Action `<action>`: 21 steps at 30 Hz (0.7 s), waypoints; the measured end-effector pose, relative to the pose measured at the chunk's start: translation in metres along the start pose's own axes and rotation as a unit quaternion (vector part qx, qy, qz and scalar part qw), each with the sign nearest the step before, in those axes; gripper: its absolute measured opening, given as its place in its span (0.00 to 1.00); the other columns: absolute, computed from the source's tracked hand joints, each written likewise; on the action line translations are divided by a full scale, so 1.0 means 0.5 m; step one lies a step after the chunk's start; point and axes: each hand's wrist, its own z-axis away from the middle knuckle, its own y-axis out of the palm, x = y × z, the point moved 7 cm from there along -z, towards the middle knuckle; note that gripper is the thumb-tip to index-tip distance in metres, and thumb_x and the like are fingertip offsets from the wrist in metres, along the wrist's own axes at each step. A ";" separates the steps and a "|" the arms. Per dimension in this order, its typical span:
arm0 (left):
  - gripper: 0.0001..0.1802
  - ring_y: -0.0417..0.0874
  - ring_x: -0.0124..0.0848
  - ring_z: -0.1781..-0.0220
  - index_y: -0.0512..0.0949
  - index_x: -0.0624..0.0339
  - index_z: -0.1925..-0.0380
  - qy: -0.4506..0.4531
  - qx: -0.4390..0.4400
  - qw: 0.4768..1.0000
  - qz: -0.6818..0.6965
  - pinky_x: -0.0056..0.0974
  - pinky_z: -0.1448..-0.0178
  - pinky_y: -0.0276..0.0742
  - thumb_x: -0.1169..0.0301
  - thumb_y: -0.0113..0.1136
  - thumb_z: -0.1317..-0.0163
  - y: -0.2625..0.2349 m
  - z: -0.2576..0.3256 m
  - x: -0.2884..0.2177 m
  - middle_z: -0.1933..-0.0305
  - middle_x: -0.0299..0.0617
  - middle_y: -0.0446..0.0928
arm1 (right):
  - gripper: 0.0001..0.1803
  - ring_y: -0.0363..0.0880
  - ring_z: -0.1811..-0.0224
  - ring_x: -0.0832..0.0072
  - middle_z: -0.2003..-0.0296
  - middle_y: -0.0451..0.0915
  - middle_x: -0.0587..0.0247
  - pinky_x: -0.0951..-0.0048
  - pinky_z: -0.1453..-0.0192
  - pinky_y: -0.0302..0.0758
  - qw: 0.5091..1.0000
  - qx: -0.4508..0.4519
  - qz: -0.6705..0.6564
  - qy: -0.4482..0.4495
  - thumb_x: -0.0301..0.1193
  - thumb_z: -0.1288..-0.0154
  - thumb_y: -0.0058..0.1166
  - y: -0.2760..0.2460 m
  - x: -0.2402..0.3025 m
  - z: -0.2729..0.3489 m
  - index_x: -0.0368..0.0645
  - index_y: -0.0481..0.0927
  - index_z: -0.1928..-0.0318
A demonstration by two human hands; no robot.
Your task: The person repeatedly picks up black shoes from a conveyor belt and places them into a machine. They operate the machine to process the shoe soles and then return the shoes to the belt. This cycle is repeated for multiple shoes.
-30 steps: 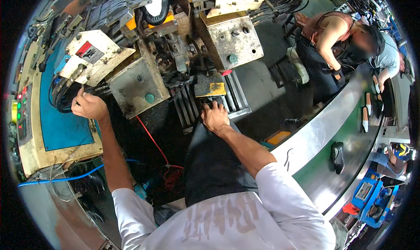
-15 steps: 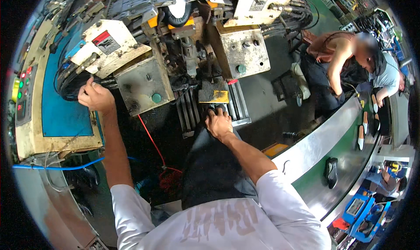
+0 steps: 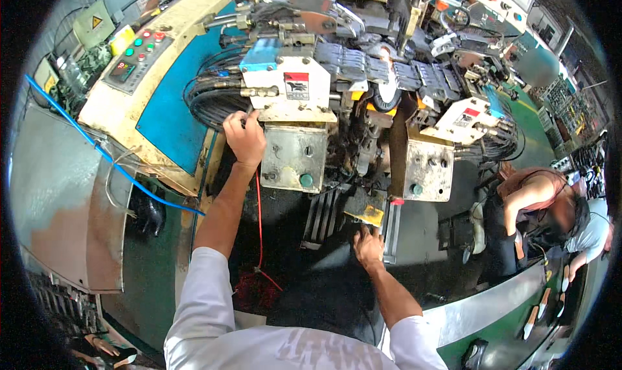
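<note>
Head view: our left hand is raised to the lower left corner of a cream-painted, angular metal housing with a red-and-black label. Fingers curled, tips close together; a small fitting may sit between them, but we cannot tell. Just left of and above this grip, a looped bundle of black rubber hoses. Below and right of it, a grimy grey metal control box with a round green button.

Our right hand, low and well right of the left grip, has its fingers bent and fairly close, tips by the near edge of a dark, flat metal block with a yellow front. Whether they touch or hold it, we cannot tell.

On handling: we judge the left fingertips do best with a light, square hold at the corner, knuckles clear of the hoses. For the right, we would rest the fingers at the block's near edge rather than reach beneath.
</note>
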 end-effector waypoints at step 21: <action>0.19 0.81 0.57 0.38 0.81 0.67 0.39 0.062 0.195 0.951 0.232 0.57 0.31 0.73 0.73 0.57 0.28 -0.094 -0.018 -0.191 0.43 0.59 0.82 | 0.36 0.65 0.24 0.37 0.18 0.55 0.40 0.40 0.22 0.66 0.999 -0.038 0.009 0.020 0.52 0.20 0.49 -0.003 -0.069 0.060 0.58 0.64 0.17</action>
